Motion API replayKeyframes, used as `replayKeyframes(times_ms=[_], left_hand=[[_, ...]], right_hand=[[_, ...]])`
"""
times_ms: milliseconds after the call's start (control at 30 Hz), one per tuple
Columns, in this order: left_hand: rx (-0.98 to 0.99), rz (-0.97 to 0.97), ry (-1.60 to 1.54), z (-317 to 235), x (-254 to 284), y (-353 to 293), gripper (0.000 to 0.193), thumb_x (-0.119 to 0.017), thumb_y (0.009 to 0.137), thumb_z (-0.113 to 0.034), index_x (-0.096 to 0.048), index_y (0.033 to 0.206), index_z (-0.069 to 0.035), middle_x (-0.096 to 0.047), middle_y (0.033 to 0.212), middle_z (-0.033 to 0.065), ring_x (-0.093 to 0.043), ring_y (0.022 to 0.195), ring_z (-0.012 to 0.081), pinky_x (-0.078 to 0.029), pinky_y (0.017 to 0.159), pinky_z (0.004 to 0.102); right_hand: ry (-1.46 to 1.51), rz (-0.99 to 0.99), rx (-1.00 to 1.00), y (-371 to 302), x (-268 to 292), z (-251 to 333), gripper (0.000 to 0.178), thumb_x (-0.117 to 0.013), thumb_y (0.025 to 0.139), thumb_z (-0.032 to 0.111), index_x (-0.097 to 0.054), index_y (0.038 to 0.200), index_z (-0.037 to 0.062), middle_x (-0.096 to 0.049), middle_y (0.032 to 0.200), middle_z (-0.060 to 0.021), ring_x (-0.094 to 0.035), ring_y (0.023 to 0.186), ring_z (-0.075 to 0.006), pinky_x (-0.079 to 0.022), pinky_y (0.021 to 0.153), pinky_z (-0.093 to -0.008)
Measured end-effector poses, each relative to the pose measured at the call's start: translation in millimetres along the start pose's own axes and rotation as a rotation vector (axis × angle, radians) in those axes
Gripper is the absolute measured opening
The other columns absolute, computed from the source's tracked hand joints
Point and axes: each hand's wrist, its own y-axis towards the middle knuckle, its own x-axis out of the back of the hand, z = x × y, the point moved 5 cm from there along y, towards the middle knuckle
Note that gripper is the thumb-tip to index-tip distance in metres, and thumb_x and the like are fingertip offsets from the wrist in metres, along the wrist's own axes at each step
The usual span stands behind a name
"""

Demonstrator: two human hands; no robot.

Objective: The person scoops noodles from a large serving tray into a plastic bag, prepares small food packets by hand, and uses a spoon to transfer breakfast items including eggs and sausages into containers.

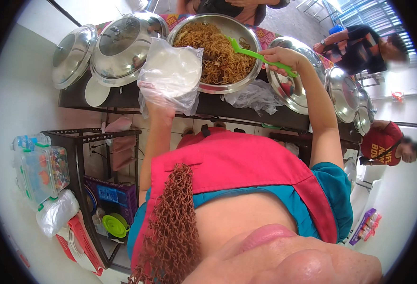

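Note:
My left hand [160,108] grips a round white plate [170,71] from below; a clear plastic bag [144,80] covers the plate, and the fingers are partly hidden behind it. Just right of the plate stands a wide steel basin [255,78] heaped with brown stir-fried noodles [218,49]. My right hand [284,59], over the basin's right edge, is closed round the handle of a bright green plastic serving utensil [253,54]. Its head rests at the top of the noodles; its exact shape is hard to make out.
Lidded steel pots [123,52] line the counter on both sides of the basin. A crumpled clear bag [256,97] lies at the near edge. Another white plate [97,92] sits at left. A dark metal rack [76,137] stands at my left. People [374,49] are across the counter.

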Motion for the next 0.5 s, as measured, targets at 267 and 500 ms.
replayKeyframes(times_ms=[267,500], left_hand=[[-0.115,0.016,0.14,17,-19,25,0.046,-0.04,0.1,-0.039,-0.04,0.133,-0.007,-0.048,0.134,0.0141,-0.051,0.119,0.0304,-0.043,0.101,0.0476],[-0.151,0.101,0.154,33,-47,49,0.032,-0.048,0.098,-0.022,-0.045,0.127,-0.009,-0.053,0.124,0.0083,-0.055,0.112,0.0236,-0.049,0.094,0.0395]], right_hand=[[0.244,0.079,0.118,-33,3,14,0.053,-0.047,0.099,0.026,-0.03,0.145,0.0083,-0.046,0.057,-0.0024,-0.041,0.037,-0.0077,-0.035,0.033,-0.0207],[0.035,0.043,0.191,-49,-40,69,0.046,-0.05,0.098,0.024,-0.042,0.141,0.0092,-0.049,0.059,-0.0021,-0.042,0.036,-0.0072,-0.035,0.032,-0.0202]])
